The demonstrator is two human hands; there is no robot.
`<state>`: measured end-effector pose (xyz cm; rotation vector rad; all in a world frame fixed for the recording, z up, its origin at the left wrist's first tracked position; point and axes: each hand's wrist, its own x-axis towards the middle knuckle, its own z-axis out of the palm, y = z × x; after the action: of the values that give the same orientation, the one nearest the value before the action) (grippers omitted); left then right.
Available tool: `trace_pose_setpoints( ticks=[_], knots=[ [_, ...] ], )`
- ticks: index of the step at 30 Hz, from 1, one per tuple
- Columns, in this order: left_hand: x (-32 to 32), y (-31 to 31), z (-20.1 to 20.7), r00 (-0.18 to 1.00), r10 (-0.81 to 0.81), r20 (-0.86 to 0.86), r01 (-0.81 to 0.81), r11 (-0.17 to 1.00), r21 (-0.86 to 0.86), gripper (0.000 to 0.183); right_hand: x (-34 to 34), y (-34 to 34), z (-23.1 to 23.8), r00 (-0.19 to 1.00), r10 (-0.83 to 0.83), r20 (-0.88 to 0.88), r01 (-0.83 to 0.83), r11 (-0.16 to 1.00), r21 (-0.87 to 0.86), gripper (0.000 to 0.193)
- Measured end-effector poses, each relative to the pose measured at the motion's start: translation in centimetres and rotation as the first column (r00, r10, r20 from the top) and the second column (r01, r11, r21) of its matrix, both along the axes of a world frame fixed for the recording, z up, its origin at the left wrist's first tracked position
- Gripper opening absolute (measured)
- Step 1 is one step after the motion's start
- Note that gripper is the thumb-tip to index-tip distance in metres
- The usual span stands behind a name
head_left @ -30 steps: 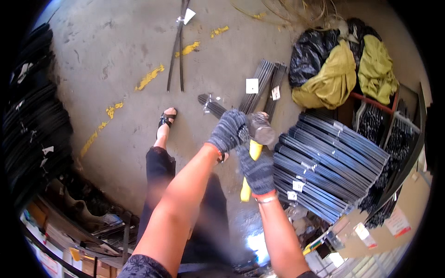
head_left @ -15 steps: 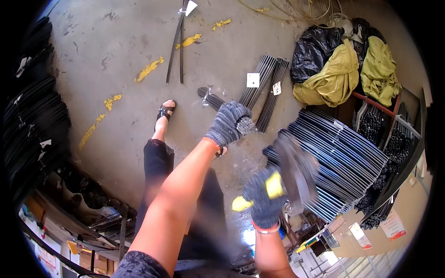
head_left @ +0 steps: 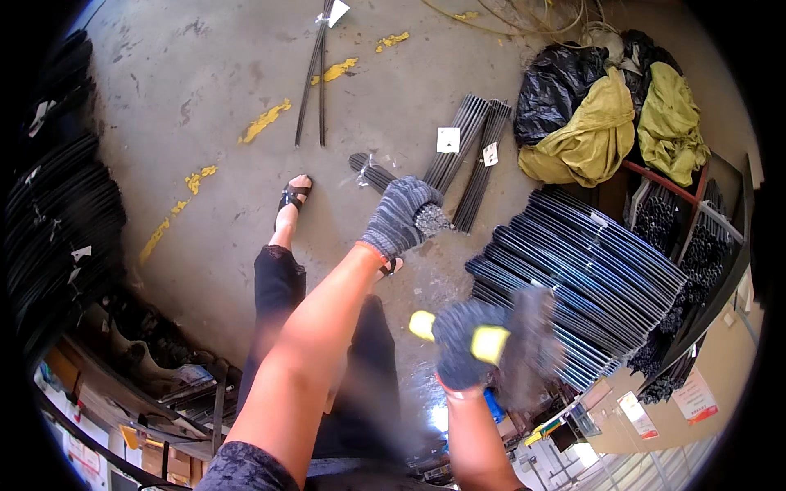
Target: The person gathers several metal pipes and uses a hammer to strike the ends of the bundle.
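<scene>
In a grey knitted glove, my left hand (head_left: pixel 399 217) is wrapped round a bundle of thin dark rods (head_left: pixel 372 173). The bundle's grey ends poke out together on the right side of the fist, and its other end shows beyond the knuckles. Lower right, my right hand (head_left: pixel 465 340), also gloved, grips a yellow-handled tool (head_left: pixel 490 345) with a broad, flat, dark grey head (head_left: pixel 530 352). Motion blurs that head, so its exact kind is unclear. It is apart from the rod ends.
Two tagged rod bundles (head_left: pixel 457 147) lie beyond my left hand. A large rod stack (head_left: pixel 589 278) stands at right, below black and yellow-green sacks (head_left: pixel 585 131). More dark rods (head_left: pixel 61 221) are piled at far left. A few thin rods (head_left: pixel 311 90) lie ahead on the concrete floor.
The tool in my right hand has swung and its head now sits lower, still blurred. My left hand keeps its hold on the rod bundle in nearly the same place.
</scene>
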<state>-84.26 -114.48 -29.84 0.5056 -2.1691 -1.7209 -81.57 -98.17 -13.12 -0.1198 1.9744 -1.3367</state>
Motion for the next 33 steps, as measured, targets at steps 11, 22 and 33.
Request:
trace_pose_setpoints(
  ticks=[11,22,33],
  knots=[
    [0.9,-0.1,-0.8,0.998,-0.048,0.043,0.049,0.999,-0.019,0.029,-2.5,-5.3,3.1,0.978,-0.203,-0.049,0.182,0.944,-0.277,0.02],
    [1.4,-0.3,-0.3,1.0,0.012,0.02,-0.012,1.0,-0.015,0.023,-3.2,-2.4,2.4,0.95,0.01,-0.312,-0.038,0.996,-0.084,0.01],
    [2.2,-1.1,-0.6,1.0,-0.019,0.022,0.019,1.0,0.01,0.024,-1.0,-2.1,-0.2,0.945,-0.324,0.04,0.323,0.946,0.02,0.01]
  ],
)
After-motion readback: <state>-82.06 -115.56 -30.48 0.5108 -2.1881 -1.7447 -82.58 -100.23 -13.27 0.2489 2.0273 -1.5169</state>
